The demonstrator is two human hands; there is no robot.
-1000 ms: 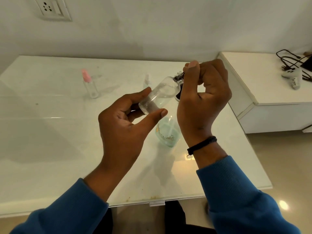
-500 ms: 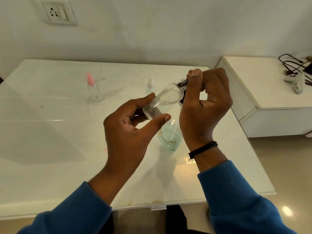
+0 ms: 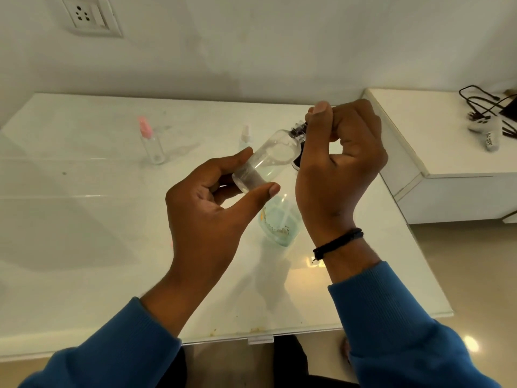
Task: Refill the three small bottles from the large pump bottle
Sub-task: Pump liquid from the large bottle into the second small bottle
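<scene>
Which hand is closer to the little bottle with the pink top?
Left. The left hand is nearer the pink-topped bottle, though apart from it, gripping a clear bottle. The right hand is beyond, farther right.

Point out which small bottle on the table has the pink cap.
The small bottle standing far left on the table; the other standing small bottle, nearer the hands, has a pale, whitish top.

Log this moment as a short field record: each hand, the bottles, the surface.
left hand: grips base of clear bottle, held tilted above the table
right hand: pinches the bottle's dark cap end
pink-capped bottle: upright, far left on table
white-capped bottle: upright, behind held bottle
greenish bottle: on table below the hands
table: white, glossy
</scene>
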